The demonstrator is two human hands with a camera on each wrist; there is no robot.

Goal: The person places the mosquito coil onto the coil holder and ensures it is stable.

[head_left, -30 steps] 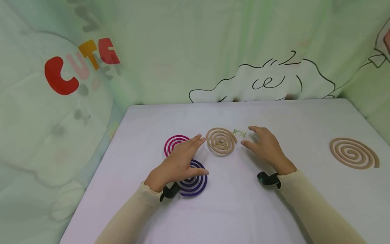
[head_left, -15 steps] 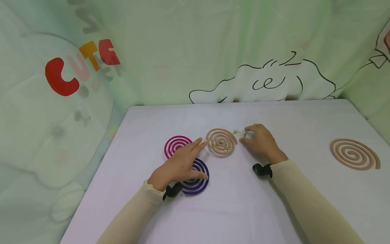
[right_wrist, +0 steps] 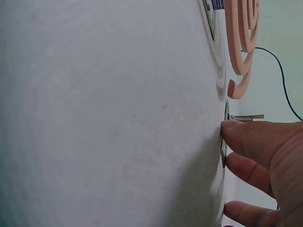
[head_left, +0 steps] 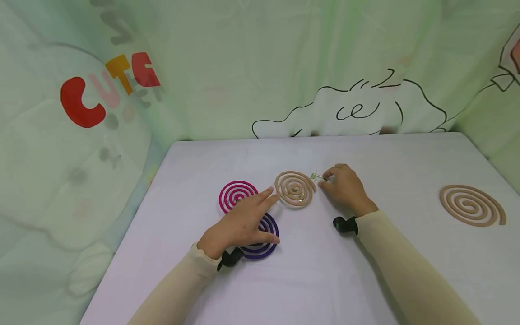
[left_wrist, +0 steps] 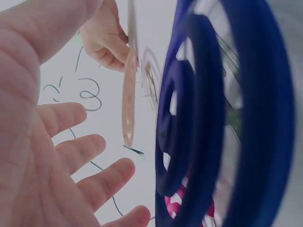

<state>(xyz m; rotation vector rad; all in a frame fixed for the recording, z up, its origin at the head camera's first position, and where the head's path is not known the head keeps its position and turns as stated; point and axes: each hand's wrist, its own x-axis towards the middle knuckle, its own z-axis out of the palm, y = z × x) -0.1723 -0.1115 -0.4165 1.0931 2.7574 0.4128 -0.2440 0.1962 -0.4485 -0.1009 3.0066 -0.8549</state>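
Observation:
My right hand [head_left: 345, 187] pinches the right end of a small metal mosquito-coil stand [head_left: 315, 177] lying flat on the table. Its thin prong [right_wrist: 251, 117] sticks up beside the thumb in the right wrist view. Just left of it, a tan mosquito coil [right_wrist: 234, 52] sits raised off the cloth, with metal showing through its rings. With fingers spread, my left hand [head_left: 240, 221] hovers over a dark blue coil [left_wrist: 208, 104] and partly hides it. A metal stand shows beneath the blue coil in the left wrist view. Behind that hand is a pink coil [head_left: 221, 197], partly covered.
Another tan coil [head_left: 469, 204] lies at the far right of the white-covered table [head_left: 317, 280]. A pale green printed curtain [head_left: 227, 67] hangs behind the table and along its sides.
My right hand has moved left and closed its thumb and fingertips on the stand's end. My left hand has shifted slightly right and down, staying spread over the blue coil.

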